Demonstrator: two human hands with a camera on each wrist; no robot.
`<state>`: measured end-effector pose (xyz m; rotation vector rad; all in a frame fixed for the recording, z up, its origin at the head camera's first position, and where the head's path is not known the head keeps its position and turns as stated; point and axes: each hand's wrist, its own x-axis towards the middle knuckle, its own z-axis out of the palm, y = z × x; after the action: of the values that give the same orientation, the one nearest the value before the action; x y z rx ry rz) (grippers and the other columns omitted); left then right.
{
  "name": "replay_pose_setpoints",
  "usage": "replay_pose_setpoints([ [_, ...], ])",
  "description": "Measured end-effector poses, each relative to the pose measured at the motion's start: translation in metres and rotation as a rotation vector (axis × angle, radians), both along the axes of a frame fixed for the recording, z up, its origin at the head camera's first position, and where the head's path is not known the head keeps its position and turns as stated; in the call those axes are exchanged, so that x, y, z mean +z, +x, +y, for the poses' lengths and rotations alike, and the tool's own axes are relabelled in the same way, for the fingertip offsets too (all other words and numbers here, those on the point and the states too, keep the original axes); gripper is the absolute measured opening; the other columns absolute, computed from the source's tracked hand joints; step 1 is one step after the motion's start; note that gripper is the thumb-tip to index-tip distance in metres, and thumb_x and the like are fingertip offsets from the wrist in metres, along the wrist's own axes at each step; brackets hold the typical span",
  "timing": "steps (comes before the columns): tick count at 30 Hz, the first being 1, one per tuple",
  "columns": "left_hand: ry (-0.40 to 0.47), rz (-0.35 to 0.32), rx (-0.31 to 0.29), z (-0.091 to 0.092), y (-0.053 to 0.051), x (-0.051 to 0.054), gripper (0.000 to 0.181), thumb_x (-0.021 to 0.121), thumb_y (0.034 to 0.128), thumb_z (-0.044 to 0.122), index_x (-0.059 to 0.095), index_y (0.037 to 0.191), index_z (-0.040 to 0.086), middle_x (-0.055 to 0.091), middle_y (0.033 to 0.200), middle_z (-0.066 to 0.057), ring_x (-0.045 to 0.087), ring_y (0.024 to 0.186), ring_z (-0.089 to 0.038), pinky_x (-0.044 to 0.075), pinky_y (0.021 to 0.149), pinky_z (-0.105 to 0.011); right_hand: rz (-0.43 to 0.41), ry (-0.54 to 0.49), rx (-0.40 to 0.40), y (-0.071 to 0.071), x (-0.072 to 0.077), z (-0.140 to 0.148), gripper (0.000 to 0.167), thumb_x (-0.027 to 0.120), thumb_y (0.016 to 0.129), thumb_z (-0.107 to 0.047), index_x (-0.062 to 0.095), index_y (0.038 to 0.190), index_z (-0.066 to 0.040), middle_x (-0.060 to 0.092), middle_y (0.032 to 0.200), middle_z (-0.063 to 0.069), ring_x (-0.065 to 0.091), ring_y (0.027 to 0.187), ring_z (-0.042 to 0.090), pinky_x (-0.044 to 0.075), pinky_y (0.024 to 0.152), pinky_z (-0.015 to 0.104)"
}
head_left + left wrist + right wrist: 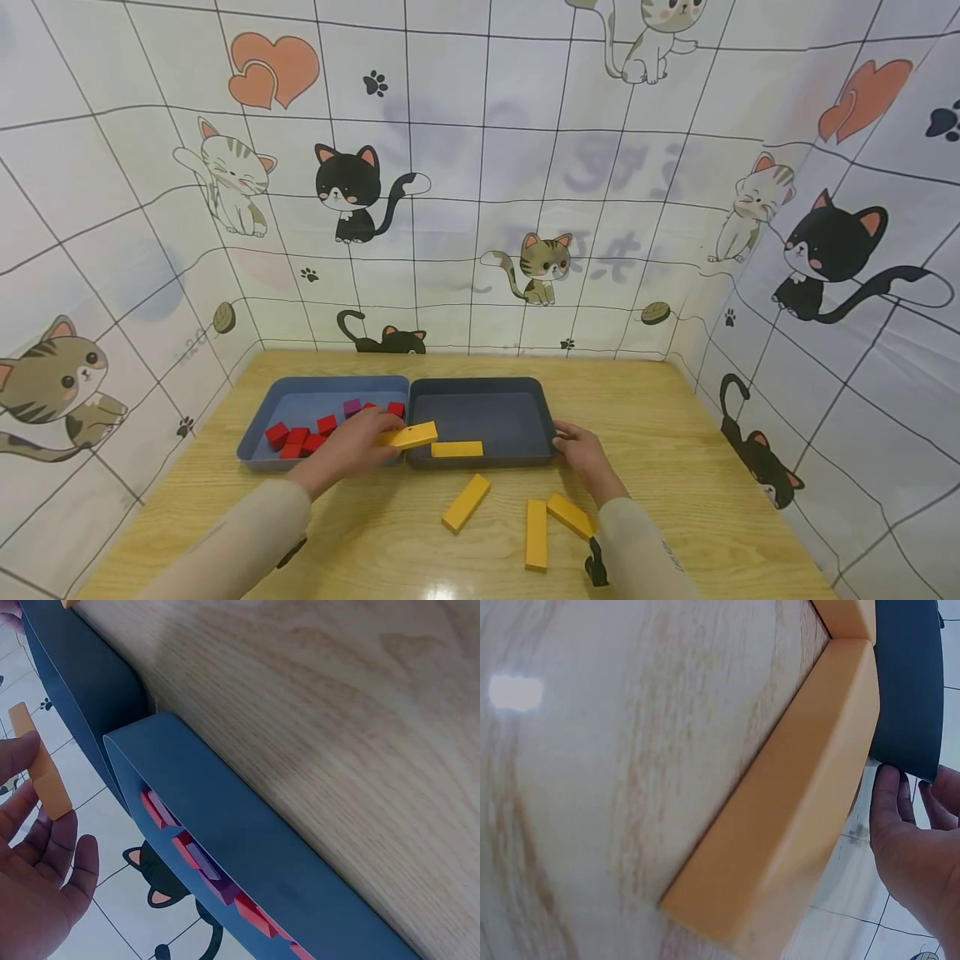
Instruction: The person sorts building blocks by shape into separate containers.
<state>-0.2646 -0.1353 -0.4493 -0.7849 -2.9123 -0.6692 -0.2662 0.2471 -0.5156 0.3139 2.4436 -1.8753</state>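
Between the thumb and fingers of my left hand (pixel 360 443) is a yellow rectangular block (pixel 416 434), held over the line where the two trays meet. The left wrist view shows the same block (pixel 49 780) pinched above the tray rims. My right hand (pixel 583 454) grips the right front corner of the dark tray (pixel 480 396), with the thumb at its rim and fingers against its side. One yellow block (pixel 457 449) lies inside that tray along the front wall. Left of it stands the blue tray (pixel 322 387), containing several red blocks (pixel 297 438) and a purple block (pixel 352 407).
In front of the dark tray, three yellow blocks lie on the wooden table (pixel 390 533): a tilted one (pixel 466 502), an upright-pointing one (pixel 536 535) and another (pixel 571 516) by the right sleeve. A cat-print sheet (pixel 450 167) surrounds the back and sides.
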Motion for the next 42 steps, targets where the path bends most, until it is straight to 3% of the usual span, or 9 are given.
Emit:
replay_pose_setpoints([
  [10, 0.014, -0.083, 0.025, 0.017, -0.021, 0.002, 0.029, 0.078, 0.0859, 0.019, 0.071, 0.113, 0.012, 0.061, 0.098, 0.005, 0.055, 0.087, -0.014, 0.050, 0.084, -0.039, 0.010, 0.003, 0.002, 0.001, 0.001, -0.002, 0.041, 0.047, 0.101, 0.002, 0.047, 0.142, 0.008, 0.046, 0.142, 0.031, 0.048, 0.129, 0.043, 0.044, 0.103, 0.049],
  [19, 0.000, -0.053, -0.023, 0.038, -0.039, 0.000, 0.029, 0.077, 0.0862, 0.015, 0.072, 0.114, 0.008, 0.062, 0.100, -0.001, 0.056, 0.090, -0.018, 0.050, 0.087, -0.041, 0.016, -0.001, -0.007, 0.002, 0.002, -0.002, 0.041, 0.047, 0.100, 0.003, 0.047, 0.141, 0.010, 0.046, 0.141, 0.032, 0.048, 0.127, 0.044, 0.045, 0.101, 0.050],
  [34, -0.029, -0.098, -0.036, 0.063, -0.062, -0.016, 0.031, 0.076, 0.0871, 0.016, 0.072, 0.117, 0.007, 0.064, 0.109, -0.006, 0.059, 0.100, -0.025, 0.050, 0.091, -0.044, 0.020, 0.026, -0.007, 0.003, 0.003, -0.002, 0.041, 0.049, 0.100, 0.002, 0.048, 0.141, 0.009, 0.045, 0.143, 0.032, 0.047, 0.129, 0.044, 0.044, 0.102, 0.050],
  [42, -0.050, -0.098, -0.057, 0.074, -0.067, -0.026, 0.032, 0.077, 0.0861, 0.014, 0.072, 0.117, 0.007, 0.067, 0.111, -0.009, 0.060, 0.105, -0.027, 0.049, 0.094, -0.044, 0.018, 0.024, -0.002, 0.002, 0.002, -0.001, 0.041, 0.049, 0.100, 0.002, 0.048, 0.140, 0.010, 0.046, 0.141, 0.032, 0.048, 0.128, 0.044, 0.044, 0.102, 0.050],
])
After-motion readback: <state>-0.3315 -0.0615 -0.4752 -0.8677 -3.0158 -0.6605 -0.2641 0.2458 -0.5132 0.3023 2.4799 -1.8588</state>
